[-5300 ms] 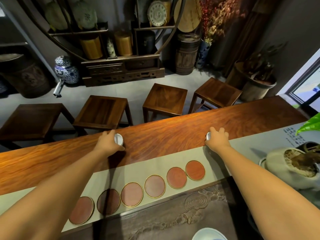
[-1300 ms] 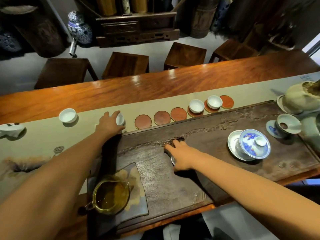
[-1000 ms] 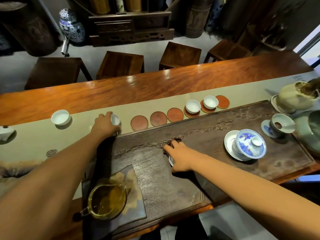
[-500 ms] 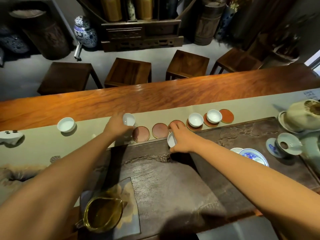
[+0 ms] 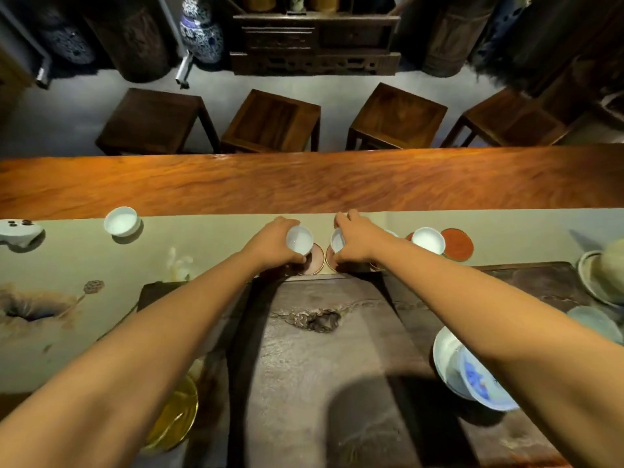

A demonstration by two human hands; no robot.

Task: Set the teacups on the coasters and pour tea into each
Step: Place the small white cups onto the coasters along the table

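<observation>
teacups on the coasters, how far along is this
Partly done. One white teacup already sits on a coaster near the bare rightmost coaster. In hand: the left hand and right hand each hold a cup over the pinkish coasters. Left: a spare cup still off on the runner, and no tea is visible in any cup; the amber pitcher waits untouched.

A long wooden table (image 5: pixel 304 184) carries a pale runner (image 5: pixel 202 238), with a dark stone tea tray (image 5: pixel 320 366) lying just nearer than the runner.
</observation>
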